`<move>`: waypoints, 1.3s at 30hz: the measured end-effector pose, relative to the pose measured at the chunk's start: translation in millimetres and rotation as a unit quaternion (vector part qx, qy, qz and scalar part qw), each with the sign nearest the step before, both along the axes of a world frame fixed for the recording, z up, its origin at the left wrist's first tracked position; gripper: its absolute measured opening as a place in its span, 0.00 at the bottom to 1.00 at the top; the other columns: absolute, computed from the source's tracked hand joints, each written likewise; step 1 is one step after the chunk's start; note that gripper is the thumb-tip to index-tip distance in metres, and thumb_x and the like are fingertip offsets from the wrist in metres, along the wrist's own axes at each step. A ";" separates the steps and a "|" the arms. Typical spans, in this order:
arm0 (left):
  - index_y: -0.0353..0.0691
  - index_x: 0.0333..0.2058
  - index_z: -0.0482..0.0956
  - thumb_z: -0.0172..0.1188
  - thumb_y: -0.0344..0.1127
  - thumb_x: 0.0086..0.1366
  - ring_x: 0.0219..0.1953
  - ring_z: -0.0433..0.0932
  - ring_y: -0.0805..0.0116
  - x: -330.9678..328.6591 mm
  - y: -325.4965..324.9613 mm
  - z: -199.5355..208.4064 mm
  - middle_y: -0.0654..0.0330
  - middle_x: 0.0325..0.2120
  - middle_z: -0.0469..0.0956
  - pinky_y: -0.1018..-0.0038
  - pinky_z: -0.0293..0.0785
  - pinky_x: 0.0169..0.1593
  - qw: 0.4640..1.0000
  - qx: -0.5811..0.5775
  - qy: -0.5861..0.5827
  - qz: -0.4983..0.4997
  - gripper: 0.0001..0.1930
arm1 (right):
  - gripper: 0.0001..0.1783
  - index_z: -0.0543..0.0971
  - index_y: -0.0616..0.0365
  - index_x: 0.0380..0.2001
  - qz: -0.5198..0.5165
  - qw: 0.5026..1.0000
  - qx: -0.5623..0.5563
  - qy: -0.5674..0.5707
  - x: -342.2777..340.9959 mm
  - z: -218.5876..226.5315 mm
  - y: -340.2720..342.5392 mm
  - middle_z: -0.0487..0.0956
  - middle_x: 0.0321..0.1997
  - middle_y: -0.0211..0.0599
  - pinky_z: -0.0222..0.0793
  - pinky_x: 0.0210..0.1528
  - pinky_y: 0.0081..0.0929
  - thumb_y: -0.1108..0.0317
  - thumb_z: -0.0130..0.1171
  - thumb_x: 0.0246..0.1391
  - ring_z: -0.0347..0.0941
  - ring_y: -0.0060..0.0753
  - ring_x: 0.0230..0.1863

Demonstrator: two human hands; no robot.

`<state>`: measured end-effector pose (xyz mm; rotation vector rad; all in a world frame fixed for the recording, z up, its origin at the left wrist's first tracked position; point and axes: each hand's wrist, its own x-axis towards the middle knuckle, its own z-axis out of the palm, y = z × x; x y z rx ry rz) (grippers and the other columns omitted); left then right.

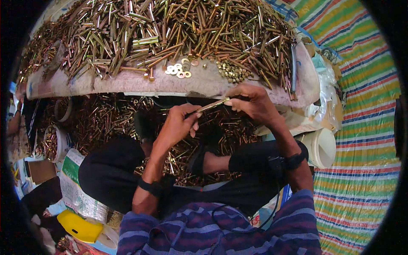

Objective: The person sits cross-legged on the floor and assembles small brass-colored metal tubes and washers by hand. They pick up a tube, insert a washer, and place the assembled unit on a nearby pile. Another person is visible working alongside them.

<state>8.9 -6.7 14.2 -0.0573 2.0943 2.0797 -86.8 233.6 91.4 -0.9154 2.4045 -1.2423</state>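
Note:
A slim gold-coloured expansion bolt (213, 104) is held level in the air, just off the near edge of the table. My left hand (179, 121) pinches its left end, and my right hand (252, 103) pinches the right end between thumb and fingers. Beyond them, on the table's pale cloth-like top (127, 86), lie several flat washers (178, 70) and a small heap of nuts (233, 72). A large pile of bolts and metal sleeves (170, 32) covers the table behind. The ends of the held bolt are partly hidden by my fingers.
Loose bolts (108, 117) also cover the ground below the table and around my legs. White buckets stand at left (63, 142) and right (321, 148). A printed sack (78, 187) and a yellow container (78, 225) sit lower left. Striped sheeting (361, 127) spreads at right.

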 end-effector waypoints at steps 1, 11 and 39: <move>0.25 0.48 0.81 0.56 0.25 0.70 0.20 0.75 0.76 0.0 -0.6 2.7 0.61 0.22 0.76 0.75 0.73 0.22 1.000 -0.007 0.009 -0.010 0.11 | 0.11 0.83 0.63 0.40 0.002 1.000 -0.007 0.006 1.5 0.0 1.5 0.81 0.30 0.34 0.73 0.33 0.24 0.72 0.68 0.55 0.78 0.22 0.30; 0.31 0.47 0.84 0.61 0.31 0.69 0.18 0.68 0.79 8.1 -1.1 19.9 0.66 0.17 0.72 0.77 0.64 0.20 0.995 -0.003 -0.043 -0.085 0.12 | 0.10 0.83 0.65 0.41 -0.043 0.997 -0.019 -0.057 22.6 1.7 17.8 0.81 0.29 0.32 0.74 0.33 0.22 0.70 0.65 0.60 0.77 0.20 0.30; 0.39 0.29 0.82 0.62 0.52 0.70 0.16 0.62 0.83 54.0 27.3 34.1 0.72 0.16 0.66 0.81 0.56 0.19 0.980 0.058 -0.024 0.189 0.20 | 0.14 0.76 0.63 0.33 -0.091 0.985 -0.128 -0.066 103.5 -14.3 3.7 0.76 0.22 0.32 0.69 0.24 0.24 0.62 0.60 0.66 0.73 0.20 0.21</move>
